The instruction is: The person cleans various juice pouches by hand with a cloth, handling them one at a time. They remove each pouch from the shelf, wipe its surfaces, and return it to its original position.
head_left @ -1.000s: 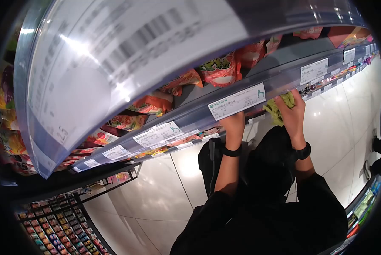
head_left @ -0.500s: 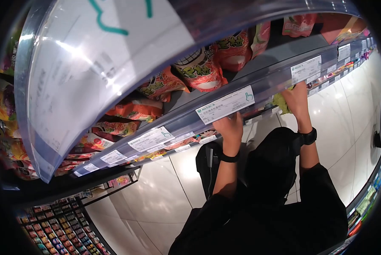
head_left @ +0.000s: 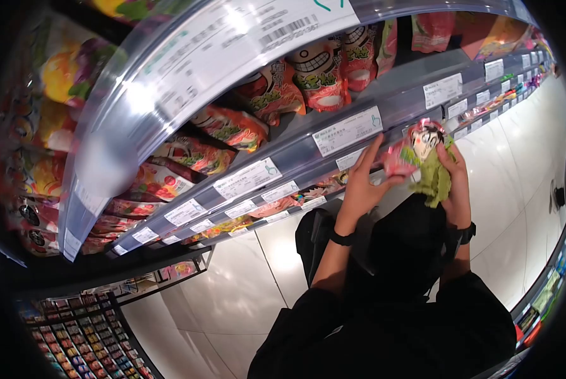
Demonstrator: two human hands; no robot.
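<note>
A pink-and-green packet (head_left: pixel 424 144) with a cartoon face is out in front of the shelf edge. My right hand (head_left: pixel 455 174) has its fingers wrapped round the packet's right side, beside a wavy green part (head_left: pixel 433 181) that hangs down. At the packet's pink left end, my left hand (head_left: pixel 364 186) is open, thumb and fingers spread. Its thumb tip comes right up to the packet's lower edge. Behind the hands runs a clear shelf strip with a white price label (head_left: pixel 347 131). Dark bands circle both wrists.
Red snack bags (head_left: pixel 321 72) stand on the shelf above the strip. A large curved clear label holder (head_left: pixel 232 57) juts out close to the camera. More price labels (head_left: pixel 248 179) line the lower edges. Pale floor tiles (head_left: pixel 232 284) lie below, with a rack of small goods (head_left: pixel 84 341) at lower left.
Both hands were at the shelf edge, fingers partly hidden. My right hand has drawn back with the packet, now plainly seen. My left hand has moved right towards it, and the view has shifted.
</note>
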